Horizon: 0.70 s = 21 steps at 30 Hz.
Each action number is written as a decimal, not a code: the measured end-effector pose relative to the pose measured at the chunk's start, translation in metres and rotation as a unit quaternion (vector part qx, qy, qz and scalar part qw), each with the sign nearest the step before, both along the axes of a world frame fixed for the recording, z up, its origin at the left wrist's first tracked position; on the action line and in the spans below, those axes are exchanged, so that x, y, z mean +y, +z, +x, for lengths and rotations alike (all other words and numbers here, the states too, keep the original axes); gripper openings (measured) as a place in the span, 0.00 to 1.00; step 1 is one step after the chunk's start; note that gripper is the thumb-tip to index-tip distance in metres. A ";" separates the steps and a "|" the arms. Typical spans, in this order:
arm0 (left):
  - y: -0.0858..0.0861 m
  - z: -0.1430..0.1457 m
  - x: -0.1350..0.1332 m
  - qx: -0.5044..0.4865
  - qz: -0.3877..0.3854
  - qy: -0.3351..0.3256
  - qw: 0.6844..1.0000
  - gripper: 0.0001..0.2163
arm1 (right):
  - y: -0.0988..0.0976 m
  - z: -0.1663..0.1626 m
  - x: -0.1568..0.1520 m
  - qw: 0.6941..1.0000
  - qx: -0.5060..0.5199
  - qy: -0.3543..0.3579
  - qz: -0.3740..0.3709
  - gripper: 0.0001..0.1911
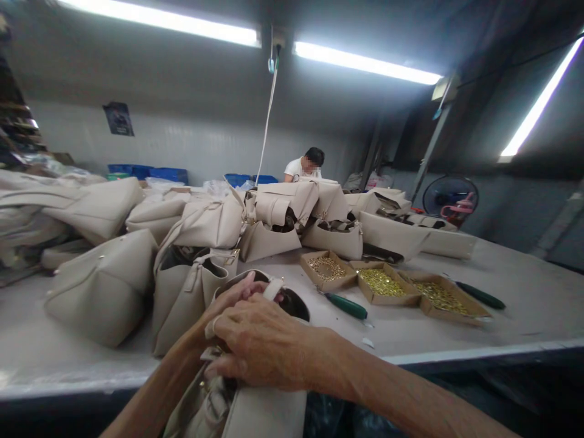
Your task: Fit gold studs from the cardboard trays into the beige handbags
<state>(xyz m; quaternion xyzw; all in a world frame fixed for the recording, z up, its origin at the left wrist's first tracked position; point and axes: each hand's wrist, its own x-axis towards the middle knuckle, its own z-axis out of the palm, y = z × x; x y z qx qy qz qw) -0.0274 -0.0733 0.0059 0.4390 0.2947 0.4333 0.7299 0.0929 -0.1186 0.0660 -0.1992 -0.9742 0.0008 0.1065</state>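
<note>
The handbag [264,413], beige with a dark lining, stands at the near edge of the tabletop [524,304], its lower part hanging off the front lip toward the person. Both hands are at its open mouth. The right hand [262,347] lies across the top with its fingers curled down over the rim, gripping it. The left hand [230,298] is mostly covered by the right, and its fingertips press closed on a pale strap end [272,288] at the rim. Neither hand holds a tool.

As a judgement, the work on this bag looks to be at the handling stage. The nearer green-handled tool [347,306] lies untouched just right of the bag. The three cardboard trays of gold fittings [327,269], [382,283], [442,298] sit full, with a second green-handled tool [480,295] beside the last. Whether the strap already carries its fitting is hidden by the hands. A heap of like bags [274,213] covers the middle and left of the tabletop, and I cannot tell which of them are finished.

Room is tight on the left. One slumped bag [191,292] touches or nearly touches the held one, and another [103,286] lies just beyond it. To the right there is bare surface between the bag and the trays, and more along the front edge [456,354], which drops away into shadow. Far behind, a person [303,165] bends over their own work, well apart, with a fan [450,198] off to the right.
</note>
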 end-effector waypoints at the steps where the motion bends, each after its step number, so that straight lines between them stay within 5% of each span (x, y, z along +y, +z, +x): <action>1: 0.003 -0.002 -0.003 0.000 -0.005 -0.005 1.000 0.17 | -0.002 0.000 0.000 1.000 -0.028 -0.009 -0.011 0.18; 4: 0.010 -0.009 -0.015 0.013 0.023 0.026 0.999 0.20 | -0.003 0.004 -0.001 0.996 -0.074 -0.039 -0.040 0.24; 8: 0.017 -0.020 -0.029 0.201 0.207 0.121 0.950 0.19 | 0.005 0.011 0.008 0.998 -0.054 -0.028 -0.026 0.24; 12: 0.017 -0.030 -0.044 0.362 0.364 0.225 0.828 0.16 | 0.015 0.015 0.027 0.994 -0.039 -0.083 0.058 0.20; 17: 0.008 -0.033 -0.092 0.440 0.516 0.312 0.665 0.12 | 0.006 0.020 0.044 0.979 -0.113 -0.120 0.122 0.15; 21: -0.009 -0.022 -0.137 0.463 0.648 0.314 0.517 0.12 | -0.007 0.022 0.048 0.978 -0.132 -0.097 0.133 0.22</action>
